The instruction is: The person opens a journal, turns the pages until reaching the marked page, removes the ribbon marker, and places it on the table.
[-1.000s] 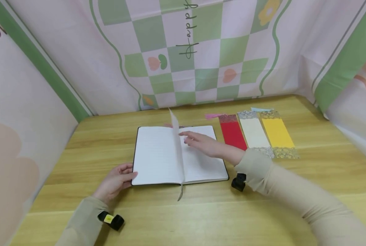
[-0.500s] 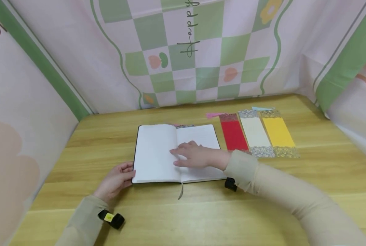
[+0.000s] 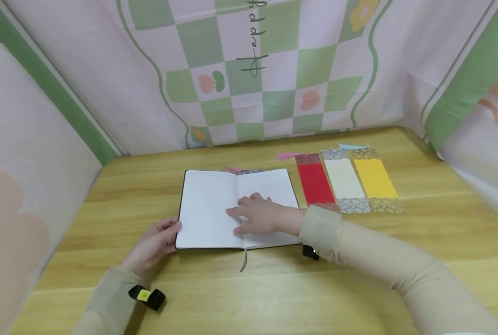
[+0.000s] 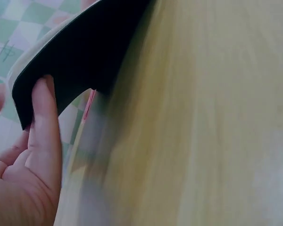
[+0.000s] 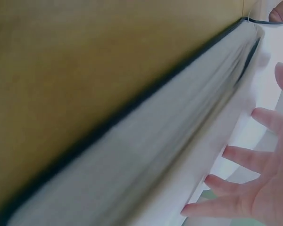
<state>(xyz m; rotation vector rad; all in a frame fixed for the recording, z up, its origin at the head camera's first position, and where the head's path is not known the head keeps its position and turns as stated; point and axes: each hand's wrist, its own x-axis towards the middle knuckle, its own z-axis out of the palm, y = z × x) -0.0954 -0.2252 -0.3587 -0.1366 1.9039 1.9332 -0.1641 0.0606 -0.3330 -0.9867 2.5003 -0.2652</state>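
An open notebook [image 3: 209,200] with a black cover [image 4: 80,56] lies on the wooden table, its pages faintly lined. A thin ribbon marker [image 3: 243,261] trails from the bottom of its spine. My left hand [image 3: 151,244] holds the lower left edge, with fingers under the cover and the thumb at the page edge. In the left wrist view that side of the cover curves up off the table. My right hand [image 3: 260,215] lies across the centre fold, fingers spread and pointing left, fingertips on the left page. The right wrist view shows those spread fingers [image 5: 247,157] beyond the page block.
Right of the notebook lie a red bookmark [image 3: 314,184] with a pink tassel [image 3: 289,156], a cream bookmark [image 3: 344,179] and a yellow bookmark [image 3: 374,177], all lace-ended. A patterned strip [image 3: 249,172] peeks out behind the notebook. A printed cloth [image 3: 278,104] hangs behind the table [image 3: 274,298].
The upright page has gone over to the left and lies flat. My right hand has come down and left onto the fold. My left hand stays at the notebook's edge.
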